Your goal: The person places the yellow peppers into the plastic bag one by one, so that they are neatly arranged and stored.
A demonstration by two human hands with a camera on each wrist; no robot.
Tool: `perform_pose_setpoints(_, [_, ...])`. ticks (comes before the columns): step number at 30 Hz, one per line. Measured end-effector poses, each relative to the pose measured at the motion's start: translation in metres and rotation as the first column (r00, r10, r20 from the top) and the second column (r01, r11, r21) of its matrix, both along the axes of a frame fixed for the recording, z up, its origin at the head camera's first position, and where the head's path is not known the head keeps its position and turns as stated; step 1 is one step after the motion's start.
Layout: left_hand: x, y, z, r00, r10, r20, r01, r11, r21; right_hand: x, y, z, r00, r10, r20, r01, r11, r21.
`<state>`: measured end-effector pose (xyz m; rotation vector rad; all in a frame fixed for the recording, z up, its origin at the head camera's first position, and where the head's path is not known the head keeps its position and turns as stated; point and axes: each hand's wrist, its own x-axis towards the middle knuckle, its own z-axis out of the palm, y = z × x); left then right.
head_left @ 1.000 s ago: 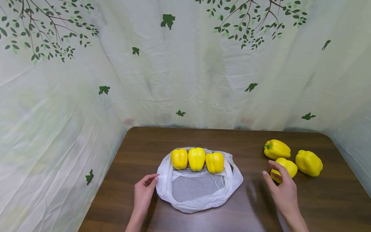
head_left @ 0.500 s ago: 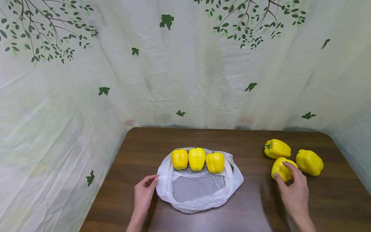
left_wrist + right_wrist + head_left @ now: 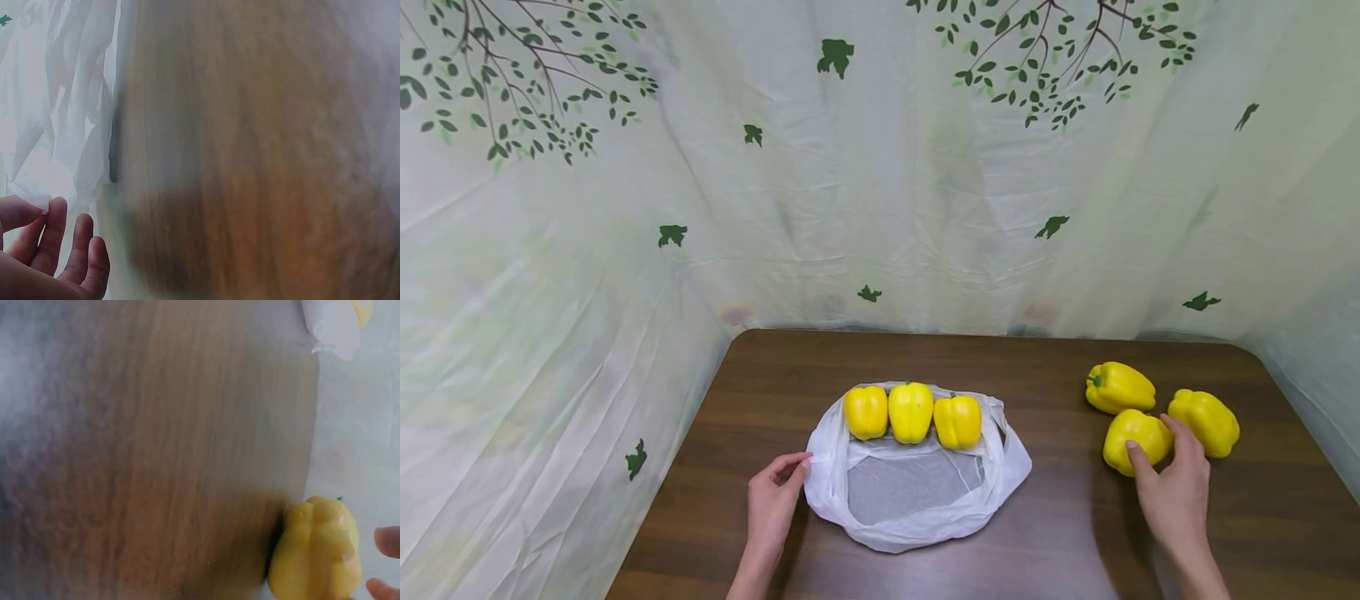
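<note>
A white plastic bag [image 3: 917,529] lies on the table with its mouth spread wide. Three yellow bell peppers [image 3: 911,412] sit in a row along the far side of its opening. At the bag's left edge my left hand [image 3: 775,493] pinches the plastic between thumb and index finger, as the left wrist view also shows. To the right, my right hand [image 3: 1176,492] is at the nearest loose bell pepper [image 3: 1137,440], thumb over its front and index finger by its right side. In the right wrist view, the fingertips [image 3: 389,540] stand a little apart from a bell pepper [image 3: 315,556].
Two more yellow bell peppers lie behind, one at the back [image 3: 1120,387] and one to the right [image 3: 1204,422]. The brown wooden table [image 3: 1045,375] ends at a pale leaf-printed curtain [image 3: 940,208].
My right hand has moved right, from left of the nearest loose pepper to its front right. The left hand has kept its pinch on the bag.
</note>
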<state>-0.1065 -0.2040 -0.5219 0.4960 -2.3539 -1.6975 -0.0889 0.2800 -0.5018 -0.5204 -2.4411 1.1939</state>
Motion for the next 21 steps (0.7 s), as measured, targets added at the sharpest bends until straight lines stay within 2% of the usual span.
perform_pose_setpoints(11, [0.000, -0.002, -0.003, 1.000, -0.001, -0.006, 0.001, 1.000, 0.018, -0.006, 0.013, -0.009, 0.989, 0.026, 0.142, -0.012, 0.995, -0.099])
perform_pose_setpoints(12, [0.001, 0.000, 0.001, 1.000, -0.002, 0.002, 0.002, 1.000, 0.020, -0.006, 0.014, -0.009, 0.988, 0.029, 0.152, -0.012, 0.993, -0.115])
perform_pose_setpoints(18, [0.000, -0.001, 0.002, 1.000, 0.000, 0.019, 0.000, 1.000, 0.005, -0.008, 0.017, -0.010, 0.973, 0.025, 0.227, 0.021, 0.980, -0.200])
perform_pose_setpoints(19, [-0.001, -0.002, -0.002, 1.000, 0.003, 0.013, -0.003, 1.000, 0.003, -0.008, 0.017, -0.011, 0.969, 0.021, 0.246, 0.030, 0.979, -0.203])
perform_pose_setpoints(21, [0.000, -0.002, -0.002, 1.000, 0.004, 0.005, -0.004, 1.000, 0.002, -0.009, 0.017, -0.011, 0.962, 0.016, 0.273, 0.041, 0.978, -0.203])
